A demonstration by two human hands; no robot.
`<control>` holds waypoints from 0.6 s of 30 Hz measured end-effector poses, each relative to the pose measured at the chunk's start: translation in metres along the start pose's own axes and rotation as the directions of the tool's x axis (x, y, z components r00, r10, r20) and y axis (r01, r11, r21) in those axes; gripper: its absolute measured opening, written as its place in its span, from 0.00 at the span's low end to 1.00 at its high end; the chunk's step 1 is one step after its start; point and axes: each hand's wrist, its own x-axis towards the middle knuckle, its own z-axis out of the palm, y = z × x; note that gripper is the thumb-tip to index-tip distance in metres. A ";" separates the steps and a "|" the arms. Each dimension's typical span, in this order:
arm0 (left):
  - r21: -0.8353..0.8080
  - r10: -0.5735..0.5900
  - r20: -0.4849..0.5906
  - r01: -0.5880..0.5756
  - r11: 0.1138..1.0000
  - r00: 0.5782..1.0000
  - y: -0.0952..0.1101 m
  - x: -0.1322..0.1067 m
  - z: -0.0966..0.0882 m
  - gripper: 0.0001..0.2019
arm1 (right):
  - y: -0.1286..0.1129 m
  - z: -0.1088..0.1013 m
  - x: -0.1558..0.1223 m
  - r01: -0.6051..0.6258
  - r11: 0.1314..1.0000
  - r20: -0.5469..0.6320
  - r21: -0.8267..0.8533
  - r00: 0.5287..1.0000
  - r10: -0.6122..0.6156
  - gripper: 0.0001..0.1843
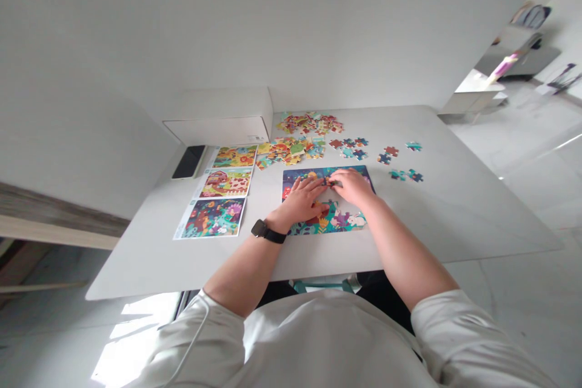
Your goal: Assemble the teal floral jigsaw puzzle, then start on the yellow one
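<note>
A partly assembled colourful jigsaw puzzle (350, 221) lies on the white table (454, 218) in front of me. My left hand (304, 197), with a black watch on the wrist, rests flat on the puzzle, fingers stretched out. Beside it, my right hand (352, 185) presses on the puzzle's upper middle, its fingertips pinched on a small dark puzzle piece (333, 182). The two hands almost touch.
Loose puzzle pieces lie in heaps (291, 151) (311, 123) behind the puzzle and scattered (400, 160) to the right. A reference sheet with three pictures (222, 191) lies left. A white box (222, 115) and a black phone (188, 160) sit at the back left.
</note>
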 end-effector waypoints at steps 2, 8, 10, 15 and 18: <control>-0.008 0.005 -0.011 -0.005 1.000 1.000 0.000 0.000 0.000 0.30 | 0.000 0.001 0.000 0.009 1.000 0.002 -0.004 1.000 -0.009 0.14; -0.018 0.008 -0.022 -0.008 1.000 1.000 -0.002 -0.001 0.001 0.30 | -0.004 0.001 0.001 0.057 0.998 0.004 0.018 0.998 -0.057 0.17; -0.019 0.012 -0.026 -0.012 1.000 1.000 -0.002 -0.001 0.002 0.30 | -0.006 0.002 0.002 0.072 0.997 0.013 0.036 0.997 -0.073 0.20; -0.014 0.009 -0.016 -0.010 1.000 1.000 -0.002 -0.001 0.002 0.30 | -0.007 0.002 0.002 0.071 0.997 0.036 0.040 0.997 -0.073 0.21; -0.007 0.008 -0.008 -0.008 1.000 1.000 -0.001 0.000 0.001 0.31 | -0.009 0.001 0.002 0.059 0.998 0.039 0.025 0.997 -0.060 0.21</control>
